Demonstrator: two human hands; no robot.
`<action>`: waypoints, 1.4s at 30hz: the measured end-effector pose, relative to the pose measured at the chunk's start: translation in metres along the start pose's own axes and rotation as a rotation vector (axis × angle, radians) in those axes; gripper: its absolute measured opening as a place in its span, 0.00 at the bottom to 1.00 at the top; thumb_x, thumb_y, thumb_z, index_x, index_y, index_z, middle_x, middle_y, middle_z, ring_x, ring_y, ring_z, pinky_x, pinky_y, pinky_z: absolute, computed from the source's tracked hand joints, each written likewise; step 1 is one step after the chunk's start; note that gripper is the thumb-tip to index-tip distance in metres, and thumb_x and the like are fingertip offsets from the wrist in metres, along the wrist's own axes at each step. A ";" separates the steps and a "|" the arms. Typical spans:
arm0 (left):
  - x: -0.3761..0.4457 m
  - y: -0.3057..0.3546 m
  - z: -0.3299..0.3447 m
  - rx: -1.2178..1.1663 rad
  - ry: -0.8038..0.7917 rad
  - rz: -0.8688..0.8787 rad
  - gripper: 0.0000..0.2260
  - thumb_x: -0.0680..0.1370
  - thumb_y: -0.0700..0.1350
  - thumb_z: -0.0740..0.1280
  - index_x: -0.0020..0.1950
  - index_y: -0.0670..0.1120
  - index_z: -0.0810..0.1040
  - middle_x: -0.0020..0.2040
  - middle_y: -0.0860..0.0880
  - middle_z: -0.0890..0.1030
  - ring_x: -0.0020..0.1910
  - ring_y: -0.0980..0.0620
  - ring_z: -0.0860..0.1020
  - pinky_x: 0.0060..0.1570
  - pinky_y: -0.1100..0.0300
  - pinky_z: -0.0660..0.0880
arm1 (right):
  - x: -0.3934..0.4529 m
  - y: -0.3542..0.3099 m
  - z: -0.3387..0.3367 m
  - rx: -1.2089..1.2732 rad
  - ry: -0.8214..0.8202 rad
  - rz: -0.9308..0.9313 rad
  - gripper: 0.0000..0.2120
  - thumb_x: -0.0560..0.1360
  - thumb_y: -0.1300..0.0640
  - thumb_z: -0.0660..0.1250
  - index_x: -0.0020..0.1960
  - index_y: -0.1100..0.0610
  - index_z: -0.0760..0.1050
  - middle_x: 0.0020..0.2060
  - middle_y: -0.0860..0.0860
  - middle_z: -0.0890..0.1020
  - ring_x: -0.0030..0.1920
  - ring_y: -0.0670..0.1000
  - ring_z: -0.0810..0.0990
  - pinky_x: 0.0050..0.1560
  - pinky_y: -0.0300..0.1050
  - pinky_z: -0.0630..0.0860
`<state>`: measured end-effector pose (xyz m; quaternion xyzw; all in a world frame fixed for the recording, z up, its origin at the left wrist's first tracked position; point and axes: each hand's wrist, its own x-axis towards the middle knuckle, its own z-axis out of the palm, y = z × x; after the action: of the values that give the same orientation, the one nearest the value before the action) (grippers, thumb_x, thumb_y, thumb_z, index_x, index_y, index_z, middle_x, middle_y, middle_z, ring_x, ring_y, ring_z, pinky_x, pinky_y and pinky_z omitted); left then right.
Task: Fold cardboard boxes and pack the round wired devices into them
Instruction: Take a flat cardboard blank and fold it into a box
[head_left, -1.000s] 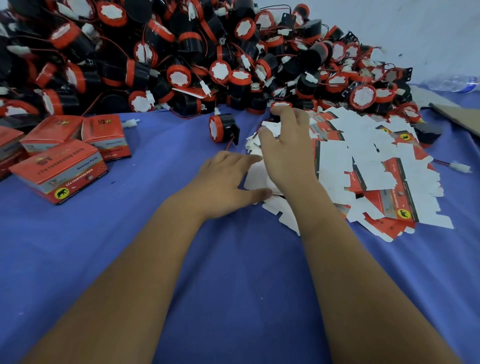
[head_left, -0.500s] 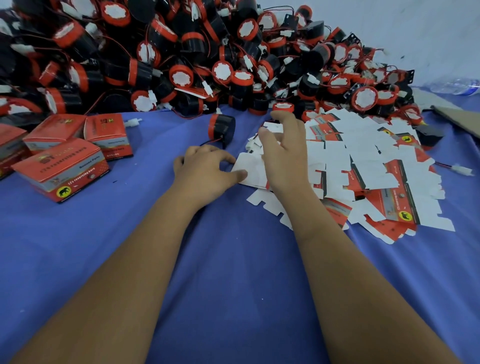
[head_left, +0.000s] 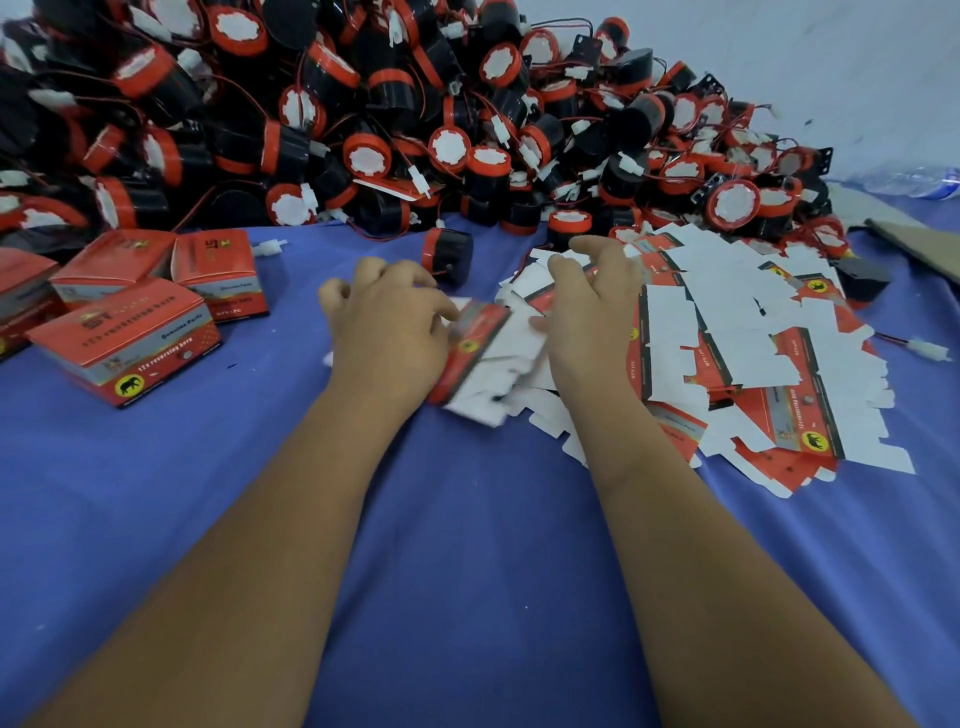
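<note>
Both hands work at the near edge of the pile of blanks. Her left hand (head_left: 387, 332) has its fingers curled over the red side of one flat red-and-white cardboard box blank (head_left: 485, 364), pinching it so it tilts up off the rest; that looks like the way to peel a single sheet free before folding. Her right hand (head_left: 587, 317) lies across the heap with fingers loosely bent and spread, pressing the neighbouring sheets down, and I'd judge it grips nothing, though its fingertips are partly hidden. The grip on the blank is blurred, so I can't say exactly how the fingers sit.

All this rests on a blue cloth-covered tabletop (head_left: 467, 571). To the right spreads the loose heap of flat box blanks (head_left: 779, 364), overlapped too thickly to count; dozens, at a guess. To the left stand folded red cardboard boxes (head_left: 124, 343), four plain to see and a fifth cut off at the edge, set aside clear of the work. Just beyond the left hand sits one black round device with a red rim (head_left: 447, 254), apart from the others, likely the next to be packed. Behind rises the big mound of black-and-red round wired devices (head_left: 415, 104), far past counting.
</note>
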<state>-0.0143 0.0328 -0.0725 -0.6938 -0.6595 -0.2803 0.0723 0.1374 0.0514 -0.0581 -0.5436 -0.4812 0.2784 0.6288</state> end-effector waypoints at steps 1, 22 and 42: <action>0.000 0.002 0.000 0.034 -0.040 0.029 0.11 0.79 0.49 0.63 0.52 0.57 0.84 0.57 0.55 0.79 0.61 0.48 0.69 0.50 0.54 0.52 | 0.000 0.001 0.001 0.058 -0.039 0.072 0.08 0.76 0.58 0.62 0.55 0.52 0.73 0.57 0.51 0.71 0.49 0.47 0.75 0.45 0.50 0.79; -0.004 -0.015 -0.015 -0.644 -0.276 0.003 0.17 0.68 0.54 0.68 0.56 0.63 0.79 0.56 0.62 0.82 0.57 0.64 0.78 0.58 0.62 0.74 | -0.006 0.008 0.001 -0.448 -0.546 -0.229 0.15 0.74 0.65 0.64 0.56 0.55 0.82 0.49 0.47 0.79 0.48 0.43 0.73 0.45 0.22 0.67; 0.004 -0.026 -0.015 -0.310 0.065 -0.319 0.19 0.85 0.49 0.52 0.47 0.41 0.77 0.38 0.46 0.76 0.47 0.42 0.74 0.59 0.48 0.66 | 0.003 0.002 -0.014 -0.702 -0.328 -0.347 0.07 0.84 0.56 0.53 0.49 0.55 0.68 0.38 0.49 0.75 0.38 0.52 0.71 0.35 0.48 0.65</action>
<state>-0.0438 0.0321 -0.0654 -0.5741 -0.7072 -0.4084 -0.0594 0.1512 0.0487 -0.0583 -0.5843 -0.7250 0.0704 0.3579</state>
